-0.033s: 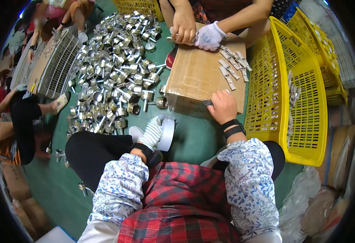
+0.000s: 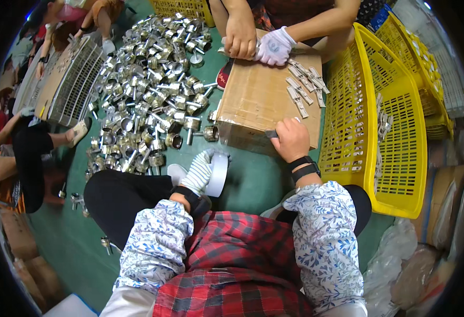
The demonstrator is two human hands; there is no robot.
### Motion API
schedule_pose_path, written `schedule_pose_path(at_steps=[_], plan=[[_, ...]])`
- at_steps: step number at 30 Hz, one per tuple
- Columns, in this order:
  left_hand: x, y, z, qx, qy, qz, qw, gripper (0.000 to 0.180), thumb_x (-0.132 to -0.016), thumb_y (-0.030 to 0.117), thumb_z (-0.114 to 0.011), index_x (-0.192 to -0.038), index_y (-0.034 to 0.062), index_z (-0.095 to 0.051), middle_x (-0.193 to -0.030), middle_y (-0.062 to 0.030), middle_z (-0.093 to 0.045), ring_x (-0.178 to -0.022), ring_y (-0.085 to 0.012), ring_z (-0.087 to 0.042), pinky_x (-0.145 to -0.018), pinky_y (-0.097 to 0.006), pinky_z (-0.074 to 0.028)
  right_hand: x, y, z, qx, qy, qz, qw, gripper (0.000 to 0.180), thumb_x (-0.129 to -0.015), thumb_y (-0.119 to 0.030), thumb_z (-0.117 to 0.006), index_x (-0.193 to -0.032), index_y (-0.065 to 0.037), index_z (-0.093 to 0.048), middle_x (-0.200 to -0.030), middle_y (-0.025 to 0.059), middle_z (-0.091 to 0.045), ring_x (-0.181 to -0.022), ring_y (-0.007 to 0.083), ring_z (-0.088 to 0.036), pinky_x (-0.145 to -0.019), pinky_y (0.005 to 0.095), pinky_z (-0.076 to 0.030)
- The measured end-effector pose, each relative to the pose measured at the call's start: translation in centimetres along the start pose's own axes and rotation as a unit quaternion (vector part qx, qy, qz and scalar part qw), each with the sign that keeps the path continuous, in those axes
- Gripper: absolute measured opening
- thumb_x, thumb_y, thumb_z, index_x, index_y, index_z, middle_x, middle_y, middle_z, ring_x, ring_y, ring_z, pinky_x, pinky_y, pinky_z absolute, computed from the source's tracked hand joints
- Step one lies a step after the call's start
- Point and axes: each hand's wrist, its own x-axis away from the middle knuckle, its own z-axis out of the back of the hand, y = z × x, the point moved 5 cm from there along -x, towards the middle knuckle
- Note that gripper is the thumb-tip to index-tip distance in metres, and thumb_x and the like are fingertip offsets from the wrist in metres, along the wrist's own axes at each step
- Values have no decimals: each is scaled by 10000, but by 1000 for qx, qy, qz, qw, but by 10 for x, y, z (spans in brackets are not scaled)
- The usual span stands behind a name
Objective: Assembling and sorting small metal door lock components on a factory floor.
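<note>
My left hand (image 2: 200, 170), in a striped glove, is closed on a smooth white round piece (image 2: 218, 175) with a curved rim, held above the green floor near my knee; its exact kind does not show. Bare and closed, my right hand (image 2: 292, 138) rests at the near right edge of a cardboard box (image 2: 253, 95). From its thumb side pokes the end of a small dark grey piece (image 2: 271, 134); the rest is hidden in the fingers. Several flat pale metal clip-like parts (image 2: 303, 83) lie on the box beyond that hand.
Across the box, a co-worker's bare hand (image 2: 240, 41) and gloved hand (image 2: 275, 47) hold something mostly hidden. A large heap of shiny metal cups with stems (image 2: 147, 95) covers the floor at left. Yellow baskets (image 2: 370, 174) stand at right, beside plastic bags (image 2: 396, 253).
</note>
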Motion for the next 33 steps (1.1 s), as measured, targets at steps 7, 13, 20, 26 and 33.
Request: schedule_pose_path(at_steps=[7, 13, 20, 26, 33], plan=[[-3, -8, 3, -74, 20, -32, 997, 201, -1041, 31, -549, -1150, 10, -717, -1051, -79, -767, -944, -145, -707, -853, -292, -560, -2, 0, -8, 25, 5, -14, 1000, 360, -635, -210, -869, -801, -123, -562, -827, 74, -557, -815, 295, -600, -697, 432, -481], [0, -9, 6, -60, 12, -51, 997, 168, -990, 33, -688, -1155, 12, -710, -1044, -87, -755, -911, -155, -708, -801, -276, -582, -8, -10, -11, 12, 18, -13, 1000, 300, -825, -271, -784, -785, -85, -552, -802, 114, -551, -772, 344, -582, -676, 468, -470], [7, 1, 5, -158, 19, -99, 982, 143, -999, 99, -694, -1099, 8, -740, -1033, -80, -761, -954, -150, -701, -883, -303, -557, -6, -12, -20, 26, -12, -22, 999, 270, -827, -234, -775, -818, -78, -556, -814, 125, -560, -798, 367, -593, -692, 486, -478], [-4, -19, 13, -228, 9, -124, 966, 443, -863, -45, -441, -1193, 39, -723, -1135, -148, -763, -1091, -283, -723, -1000, -360, -535, -24, -29, -18, -32, -74, -161, 984, 282, -821, -135, -775, -995, -60, -565, -949, 160, -627, -907, 427, -630, -775, 509, -512], [25, 25, 1, -275, 25, -111, 955, 405, -883, -12, -463, -1180, 28, -734, -1135, -157, -769, -1084, -272, -733, -990, -376, -542, -32, -126, -18, -118, -198, 59, 971, 122, -975, -144, -651, -1040, -47, -617, -913, 178, -645, -850, 406, -667, -730, 466, -541]])
